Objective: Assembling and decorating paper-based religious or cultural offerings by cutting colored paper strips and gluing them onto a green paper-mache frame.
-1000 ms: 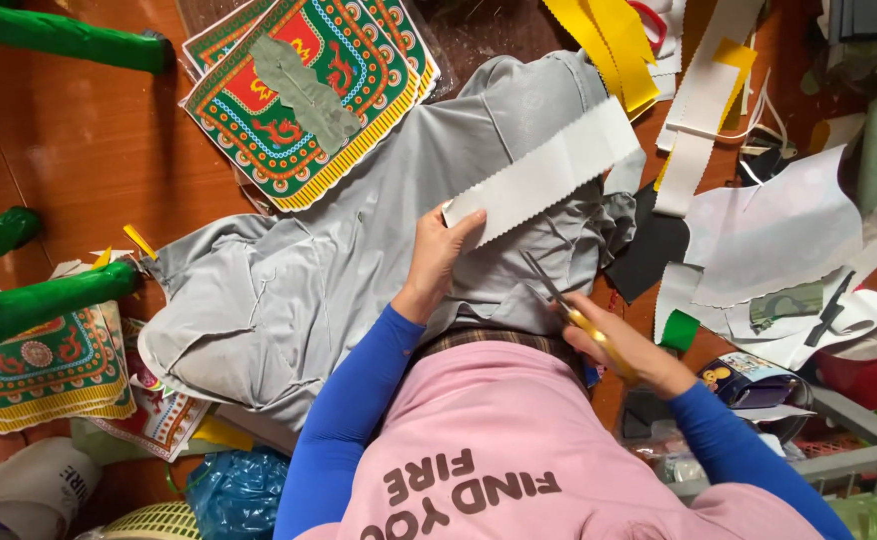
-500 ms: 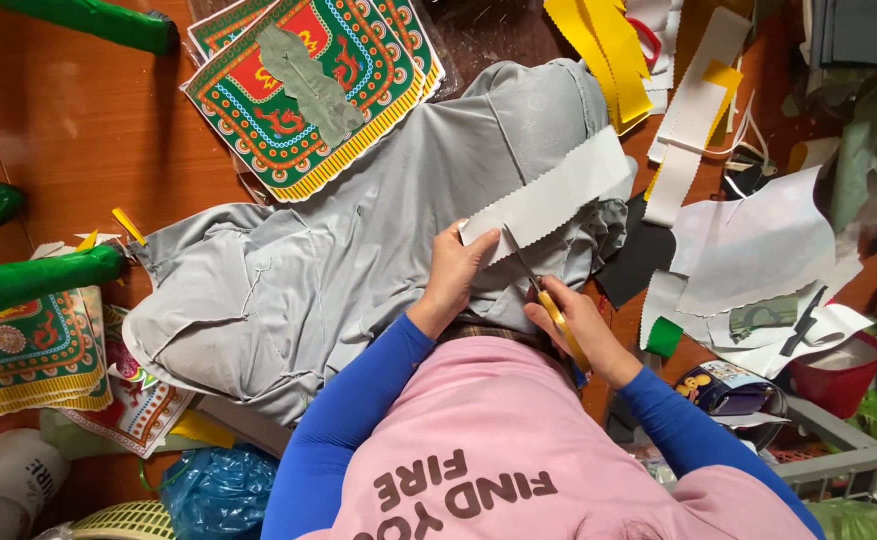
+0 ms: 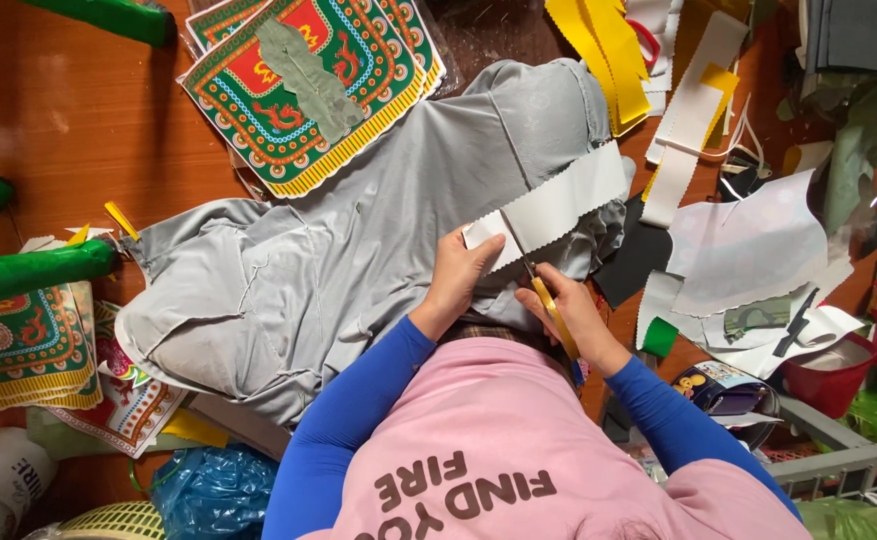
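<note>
My left hand (image 3: 459, 280) pinches the near end of a long white paper strip (image 3: 569, 200) with a zigzag edge. The strip lies slanted over a crumpled grey cloth (image 3: 359, 250) spread across my lap and the floor. My right hand (image 3: 577, 322) grips yellow-handled scissors (image 3: 544, 290). Their blades point up into the strip right beside my left thumb. Both arms are in blue sleeves under a pink shirt.
Ornate red, green and yellow printed sheets (image 3: 309, 80) lie at the top and far left (image 3: 19, 345). Yellow strips (image 3: 599, 50), white paper offcuts (image 3: 749, 250), a red bowl (image 3: 829, 385), green paper-wrapped rods (image 3: 29, 270) and a blue plastic bag (image 3: 214, 490) surround me on the wooden floor (image 3: 69, 120).
My right hand has brought the scissors up from the lower right to the strip, and the blades now sit in the paper. My left hand still holds the strip's end.
</note>
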